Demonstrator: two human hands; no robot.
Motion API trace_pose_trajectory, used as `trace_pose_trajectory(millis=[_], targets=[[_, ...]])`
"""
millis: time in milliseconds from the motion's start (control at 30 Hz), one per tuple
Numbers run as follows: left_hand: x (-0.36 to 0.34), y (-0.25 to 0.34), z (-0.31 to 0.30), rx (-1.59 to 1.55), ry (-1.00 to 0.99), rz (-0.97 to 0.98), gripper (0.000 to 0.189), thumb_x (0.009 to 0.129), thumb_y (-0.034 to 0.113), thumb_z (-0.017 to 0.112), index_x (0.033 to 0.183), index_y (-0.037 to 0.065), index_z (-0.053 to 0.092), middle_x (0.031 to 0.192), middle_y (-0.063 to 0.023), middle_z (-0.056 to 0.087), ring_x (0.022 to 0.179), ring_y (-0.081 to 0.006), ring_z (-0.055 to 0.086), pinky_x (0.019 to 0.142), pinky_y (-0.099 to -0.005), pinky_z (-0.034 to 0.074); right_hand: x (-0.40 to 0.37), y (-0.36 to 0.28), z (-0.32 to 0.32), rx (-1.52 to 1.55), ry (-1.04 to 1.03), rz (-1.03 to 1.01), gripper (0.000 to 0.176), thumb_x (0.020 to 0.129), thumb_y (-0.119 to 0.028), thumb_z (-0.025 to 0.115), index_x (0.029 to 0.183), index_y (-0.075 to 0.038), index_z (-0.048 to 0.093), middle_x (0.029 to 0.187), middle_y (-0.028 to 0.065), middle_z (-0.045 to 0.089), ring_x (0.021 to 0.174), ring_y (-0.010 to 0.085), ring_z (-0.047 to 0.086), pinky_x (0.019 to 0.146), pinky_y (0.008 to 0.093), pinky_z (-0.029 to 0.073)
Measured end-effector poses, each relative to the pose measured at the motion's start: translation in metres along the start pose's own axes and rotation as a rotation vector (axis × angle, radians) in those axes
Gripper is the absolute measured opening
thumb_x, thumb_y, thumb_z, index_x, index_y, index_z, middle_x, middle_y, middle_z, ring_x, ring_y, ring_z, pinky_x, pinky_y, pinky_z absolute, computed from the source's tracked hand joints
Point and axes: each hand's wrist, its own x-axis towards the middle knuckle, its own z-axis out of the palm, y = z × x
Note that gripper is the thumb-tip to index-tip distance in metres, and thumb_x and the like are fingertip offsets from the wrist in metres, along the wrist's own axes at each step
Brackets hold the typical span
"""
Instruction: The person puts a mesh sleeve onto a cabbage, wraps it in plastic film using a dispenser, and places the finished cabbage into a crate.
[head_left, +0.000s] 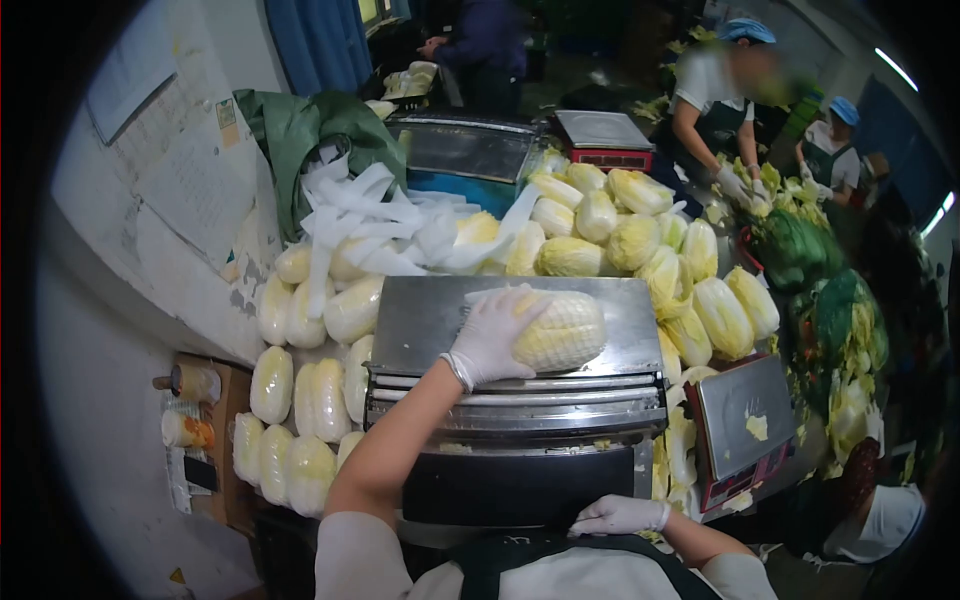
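A napa cabbage (562, 332) in a white foam net lies on the steel top plate of the wrapping machine (420, 315). My left hand (498, 335), in a white glove, grips the cabbage's left end with its fingers over the top. Below, by the machine's dark front panel (490, 488), my gloved right hand (620, 515) is held low and close to my body. Its fingers are curled together, and whatever may be in them is hidden. Steel rollers (520, 398) run across the machine between my two hands.
Wrapped cabbages (312, 398) are stacked on the left, under white foam nets (375, 220). Bare cabbages (600, 235) pile up behind and right. Scales stand at right (745, 415) and at back (603, 130). A co-worker (715, 120) handles leaves at upper right.
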Motion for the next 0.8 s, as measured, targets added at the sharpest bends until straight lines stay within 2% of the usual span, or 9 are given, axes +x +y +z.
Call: trace_pose_trajectory(millis=[33, 100, 133, 233, 333, 500, 633, 733, 800], targets=[[-0.003, 0.0, -0.004, -0.015, 0.013, 0.05, 0.09, 0.057, 0.035, 0.077, 0.134, 0.02, 0.034, 0.131, -0.0161, 0.036, 0.121, -0.0354, 0.033, 0.102, -0.0444, 0.026, -0.023, -0.02, -0.004, 0.037, 0.076, 0.084, 0.035, 0.087, -0.035, 0.054, 0.099, -0.003, 0.064, 0.087, 0.0027, 0.066, 0.072, 0.0112, 0.059, 0.07, 0.0229, 0.047], [-0.017, 0.001, -0.025, 0.042, 0.02, 0.117, 0.086, 0.058, 0.031, 0.076, 0.133, 0.019, 0.036, 0.131, -0.0162, 0.037, 0.12, -0.0344, 0.035, 0.101, -0.0444, 0.027, -0.045, 0.001, -0.017, 0.041, 0.495, -0.354, 0.019, 0.084, -0.02, 0.06, 0.095, -0.006, 0.064, 0.092, 0.004, 0.066, 0.08, 0.0089, 0.06, 0.071, 0.0223, 0.047], [-0.026, 0.001, -0.037, 0.067, 0.021, 0.156, 0.083, 0.059, 0.029, 0.075, 0.132, 0.018, 0.037, 0.13, -0.0162, 0.037, 0.119, -0.0339, 0.036, 0.101, -0.0444, 0.027, -0.064, -0.011, -0.027, 0.077, 0.696, -0.374, 0.017, 0.081, -0.014, 0.062, 0.095, -0.005, 0.063, 0.09, 0.0062, 0.065, 0.078, 0.0091, 0.059, 0.07, 0.0243, 0.048], [-0.061, -0.012, -0.07, 0.247, -0.062, 0.247, 0.071, 0.064, 0.022, 0.068, 0.13, 0.022, 0.042, 0.114, -0.0106, 0.046, 0.101, -0.0275, 0.046, 0.088, -0.041, 0.036, -0.094, -0.017, -0.07, -0.773, 1.182, -0.427, 0.025, 0.07, -0.001, 0.059, 0.093, -0.01, 0.063, 0.073, 0.0093, 0.057, 0.068, 0.0244, 0.057, 0.063, 0.0348, 0.046], [-0.104, -0.032, -0.067, 0.522, -0.309, 0.317, 0.055, 0.078, 0.018, 0.051, 0.13, 0.033, 0.041, 0.087, -0.0024, 0.047, 0.077, -0.0195, 0.05, 0.067, -0.0352, 0.04, -0.096, -0.014, -0.108, -1.327, 1.095, -0.231, 0.046, 0.076, -0.006, 0.049, 0.121, -0.018, 0.05, 0.084, 0.0102, 0.055, 0.068, 0.0268, 0.056, 0.064, 0.0376, 0.045], [-0.123, -0.047, -0.029, 0.594, -0.41, 0.436, 0.055, 0.079, 0.011, 0.045, 0.128, 0.035, 0.042, 0.074, -0.003, 0.05, 0.064, -0.0187, 0.053, 0.056, -0.0312, 0.043, -0.055, -0.011, -0.141, -1.523, 0.848, -0.42, 0.044, 0.082, -0.013, 0.044, 0.125, -0.022, 0.045, 0.076, 0.0093, 0.056, 0.059, 0.0277, 0.057, 0.053, 0.0384, 0.045], [-0.128, -0.047, -0.003, 0.419, -0.383, 0.275, 0.05, 0.077, 0.014, 0.049, 0.123, 0.032, 0.048, 0.063, -0.0076, 0.05, 0.053, -0.0219, 0.054, 0.05, -0.0346, 0.045, -0.018, 0.005, -0.149, -1.36, 0.811, -0.614, 0.031, 0.085, -0.021, 0.044, 0.115, -0.02, 0.053, 0.072, 0.0079, 0.061, 0.059, 0.0269, 0.06, 0.053, 0.0389, 0.046], [-0.141, -0.039, 0.016, -0.289, 0.0, 0.123, 0.031, 0.082, 0.004, 0.051, 0.111, 0.014, 0.056, 0.063, -0.0071, 0.055, 0.048, -0.0187, 0.053, 0.046, -0.0279, 0.044, -0.017, 0.0, -0.13, -0.764, 0.872, -0.519, 0.023, 0.087, -0.026, 0.046, 0.098, -0.015, 0.062, 0.08, 0.0121, 0.063, 0.074, 0.0301, 0.061, 0.069, 0.0391, 0.048], [-0.145, -0.004, -0.025, -0.577, -0.091, -0.346, 0.015, 0.088, 0.004, 0.046, 0.099, 0.002, 0.056, 0.064, -0.0056, 0.056, 0.051, -0.014, 0.054, 0.049, -0.0263, 0.044, -0.045, -0.026, -0.11, -0.493, 0.858, -0.7, 0.022, 0.088, -0.025, 0.048, 0.093, -0.009, 0.063, 0.081, 0.0135, 0.063, 0.077, 0.0301, 0.06, 0.072, 0.0356, 0.047]])
